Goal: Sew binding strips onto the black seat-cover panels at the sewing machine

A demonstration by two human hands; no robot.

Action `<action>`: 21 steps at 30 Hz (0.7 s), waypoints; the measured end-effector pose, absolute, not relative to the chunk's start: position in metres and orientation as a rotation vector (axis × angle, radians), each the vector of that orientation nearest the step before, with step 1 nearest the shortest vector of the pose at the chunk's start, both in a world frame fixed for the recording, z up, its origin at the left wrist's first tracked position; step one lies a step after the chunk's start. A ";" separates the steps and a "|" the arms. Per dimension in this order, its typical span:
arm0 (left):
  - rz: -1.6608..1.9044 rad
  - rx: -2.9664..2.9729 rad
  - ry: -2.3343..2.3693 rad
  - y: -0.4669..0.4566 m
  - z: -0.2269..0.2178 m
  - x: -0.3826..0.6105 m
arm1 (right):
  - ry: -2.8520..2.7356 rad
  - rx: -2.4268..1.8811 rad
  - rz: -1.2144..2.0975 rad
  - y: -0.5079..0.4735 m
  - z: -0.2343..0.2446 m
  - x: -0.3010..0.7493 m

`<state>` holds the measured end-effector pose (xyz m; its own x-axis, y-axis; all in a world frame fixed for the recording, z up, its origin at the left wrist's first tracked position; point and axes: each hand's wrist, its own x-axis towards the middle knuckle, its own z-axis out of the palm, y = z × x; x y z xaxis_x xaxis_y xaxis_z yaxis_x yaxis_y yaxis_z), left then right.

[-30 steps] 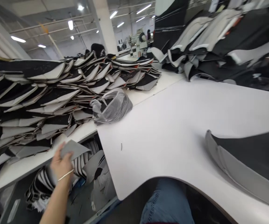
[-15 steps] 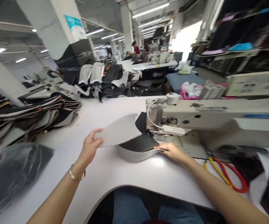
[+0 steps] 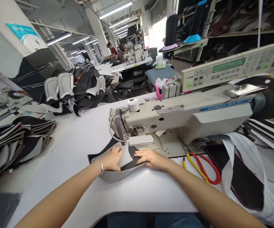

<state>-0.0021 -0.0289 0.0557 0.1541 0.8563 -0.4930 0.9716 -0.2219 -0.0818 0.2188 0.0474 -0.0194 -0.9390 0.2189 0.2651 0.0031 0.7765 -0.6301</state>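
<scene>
My left hand [image 3: 112,158] lies flat, fingers stretched, on a grey fabric piece [image 3: 127,157] laid over a black and grey piece [image 3: 114,174] on the white table [image 3: 84,136]. My right hand [image 3: 151,158] rests flat on the same stack, fingers pointing left toward the needle area. Both hands sit just in front of the sewing machine [image 3: 175,118], whose presser foot is right behind the fabric. A bracelet circles my left wrist.
Red and yellow handled scissors [image 3: 198,166] lie right of my right hand. A white bag with dark pieces [image 3: 244,180] sits at the right. Stacks of cut pieces [image 3: 13,145] fill the left; more pieces [image 3: 77,87] are piled behind. People work at far tables [image 3: 113,52].
The view swung right from the piles to the sewing machine. My left hand carried the grey piece over and laid it on the black piece; both hands now press flat.
</scene>
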 end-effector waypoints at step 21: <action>-0.769 2.224 2.081 -0.035 0.042 0.062 | -2.679 -0.278 0.592 0.039 -0.033 0.214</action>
<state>0.0620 -0.0354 0.0420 0.0023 0.9381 -0.3465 0.9380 -0.1222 -0.3245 0.2135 0.0395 -0.0331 -0.9075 0.2690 0.3226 0.1081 0.8918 -0.4394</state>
